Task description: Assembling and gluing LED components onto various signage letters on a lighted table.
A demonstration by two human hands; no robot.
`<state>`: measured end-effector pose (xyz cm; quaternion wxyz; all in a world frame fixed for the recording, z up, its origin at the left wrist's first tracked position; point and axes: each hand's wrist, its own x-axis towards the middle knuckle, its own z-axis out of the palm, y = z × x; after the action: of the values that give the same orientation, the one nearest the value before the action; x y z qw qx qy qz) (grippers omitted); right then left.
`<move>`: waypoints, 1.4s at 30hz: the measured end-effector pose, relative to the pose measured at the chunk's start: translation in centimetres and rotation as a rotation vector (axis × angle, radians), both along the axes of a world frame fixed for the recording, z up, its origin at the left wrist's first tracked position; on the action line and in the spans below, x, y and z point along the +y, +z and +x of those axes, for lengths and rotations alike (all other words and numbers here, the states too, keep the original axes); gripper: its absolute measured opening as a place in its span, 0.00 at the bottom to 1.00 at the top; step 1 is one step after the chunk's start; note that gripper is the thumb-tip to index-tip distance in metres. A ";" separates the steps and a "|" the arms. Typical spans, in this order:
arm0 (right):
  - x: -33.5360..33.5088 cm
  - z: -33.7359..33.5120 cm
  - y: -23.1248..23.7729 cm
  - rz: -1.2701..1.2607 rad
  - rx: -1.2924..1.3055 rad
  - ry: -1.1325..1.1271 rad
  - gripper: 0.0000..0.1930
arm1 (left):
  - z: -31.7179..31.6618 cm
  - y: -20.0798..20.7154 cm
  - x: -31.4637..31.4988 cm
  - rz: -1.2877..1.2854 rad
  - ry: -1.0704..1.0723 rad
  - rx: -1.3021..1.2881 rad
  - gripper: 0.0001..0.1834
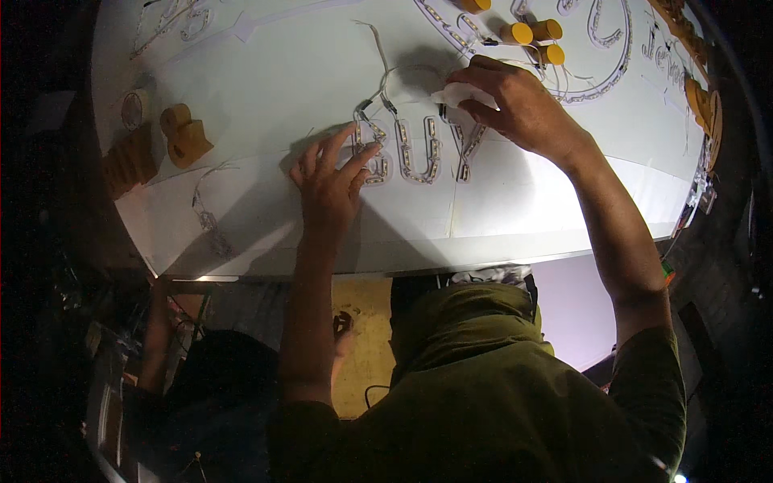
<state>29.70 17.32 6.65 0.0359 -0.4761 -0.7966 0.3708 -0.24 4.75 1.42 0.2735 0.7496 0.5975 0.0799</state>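
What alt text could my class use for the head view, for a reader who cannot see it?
A person's left hand lies spread over the leftmost of three wired letter shapes on a white tabletop, while the right hand holds something white, too unclear to identify, near the top of the rightmost. Yellow cylinders sit farther back.

One white surface (266, 88), three small LED-strip letters (406, 153) in the near row, four yellow cylinders (516, 33) in view, one white piece (460, 93), one ochre curved cut-out (187, 141), one pale roll (143, 101); farther LED-strip shapes (626, 63) too cut-off to count
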 end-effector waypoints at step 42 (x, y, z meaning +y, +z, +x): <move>-2.0 4.2 2.6 -0.076 0.137 -0.155 0.18 | 0.4 0.7 0.4 -0.011 -0.005 0.061 0.18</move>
<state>33.87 15.32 9.26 0.1010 -0.5110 -0.7383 0.4285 0.16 5.12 2.14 0.2595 0.7517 0.6040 0.0530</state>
